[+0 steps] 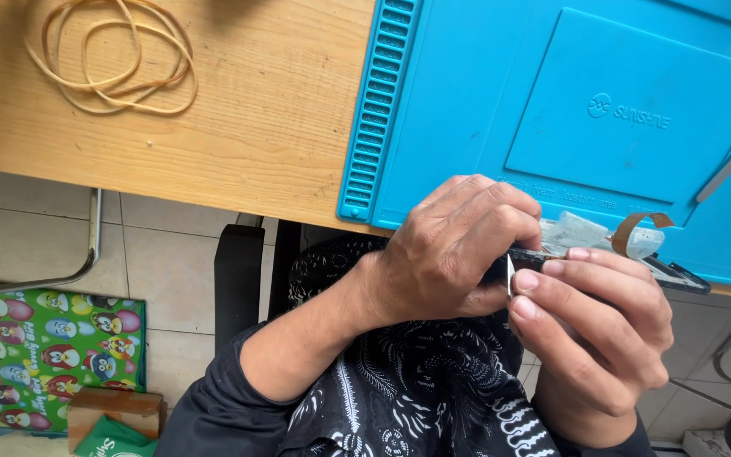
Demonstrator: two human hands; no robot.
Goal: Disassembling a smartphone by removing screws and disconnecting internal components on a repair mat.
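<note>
The person holds a thin, flat, dark electronic device with both hands, just in front of the near edge of the table, above the lap. The device looks like a slim black frame of hard plastic or metal; its long axis runs from left to right, a little tilted down toward the right, and its right end sticks out past the fingers. On its top side lie pale, translucent film-like pieces and a brown flexible ribbon strip which curls upward in a loop.

The left hand is closed over the left part of the device, the fingers bent tightly around it, so the knuckles stand up. The right hand grips the device from below and from the near side, with the fingertips pressed on its edge. Between the two hands a small thin whitish piece shows, upright; what it is cannot be told.

The table is of light, grainy wood. On it lies a bright blue soft silicone work mat with a row of small slots on its left border and a raised rectangle in the middle. Far to the left lie several tan rubber bands in loose loops. The person's sleeves are dark, and a black cloth with white pattern covers the lap.
</note>
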